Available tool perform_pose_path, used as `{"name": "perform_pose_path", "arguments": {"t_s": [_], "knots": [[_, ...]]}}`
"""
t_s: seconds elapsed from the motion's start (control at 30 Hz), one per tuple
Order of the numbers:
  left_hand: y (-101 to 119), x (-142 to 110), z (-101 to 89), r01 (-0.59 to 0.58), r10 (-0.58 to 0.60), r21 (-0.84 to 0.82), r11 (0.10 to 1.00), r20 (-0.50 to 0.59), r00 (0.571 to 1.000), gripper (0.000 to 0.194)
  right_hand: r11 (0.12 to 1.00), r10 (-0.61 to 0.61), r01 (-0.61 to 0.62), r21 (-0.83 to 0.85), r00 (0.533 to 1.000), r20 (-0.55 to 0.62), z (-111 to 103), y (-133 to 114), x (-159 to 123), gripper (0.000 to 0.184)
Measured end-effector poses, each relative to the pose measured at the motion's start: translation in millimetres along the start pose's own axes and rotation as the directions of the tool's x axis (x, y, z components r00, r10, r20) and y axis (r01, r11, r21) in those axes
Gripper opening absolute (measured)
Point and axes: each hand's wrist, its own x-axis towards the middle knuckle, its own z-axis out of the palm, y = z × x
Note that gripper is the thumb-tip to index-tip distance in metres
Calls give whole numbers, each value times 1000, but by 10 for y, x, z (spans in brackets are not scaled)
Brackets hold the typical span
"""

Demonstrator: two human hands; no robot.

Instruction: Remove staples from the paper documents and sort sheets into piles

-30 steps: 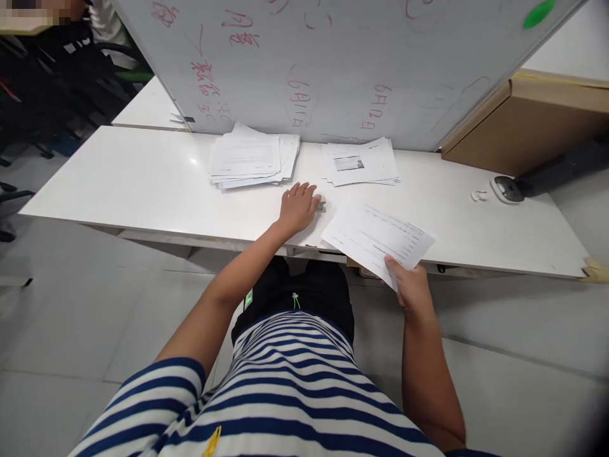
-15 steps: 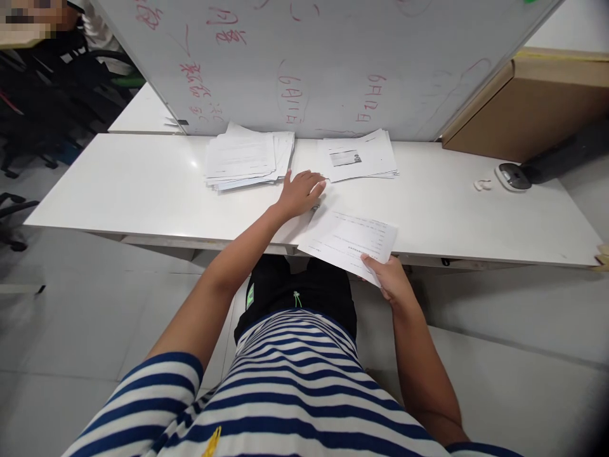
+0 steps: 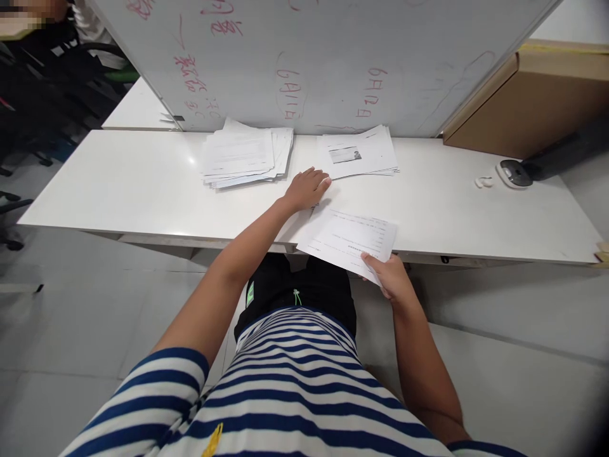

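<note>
My right hand grips a printed sheet of paper by its near right corner, thumb on top. The sheet is tilted and reaches over the table's front edge; whether other sheets lie beneath it I cannot tell. My left hand is stretched forward, palm down, fingers extended and holding nothing. Its fingertips are at the near left corner of a small paper pile, whose top sheet carries a grey printed picture. To the left of that hand lies a thicker, uneven stack of papers.
A whiteboard with red handwriting stands along the back of the white table. On the right are a cardboard box, a black-and-white rounded device and a small white object. Chairs and a person are at far left.
My left hand has shifted slightly right, toward the smaller pile's corner. My right hand keeps its hold on the sheet, nearly still. The camera view has moved a little.
</note>
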Motion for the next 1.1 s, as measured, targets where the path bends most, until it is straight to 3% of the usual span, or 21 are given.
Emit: {"name": "perform_pose_path", "arguments": {"t_s": [0.27, 0.53, 1.1], "knots": [[70, -29, -27, 6, -23, 115, 993, 143, 989, 57, 1000, 8, -7, -16, 999, 32, -13, -16, 57, 33], [132, -28, -1, -13, -40, 258, 966, 202, 979, 56, 999, 11, -11, -41, 1000, 17, -23, -24, 77, 34], [113, 9, 72, -14, -48, 298, 955, 199, 979, 51, 999, 26, -26, -36, 1000, 11, -21, -39, 81, 41]]}}
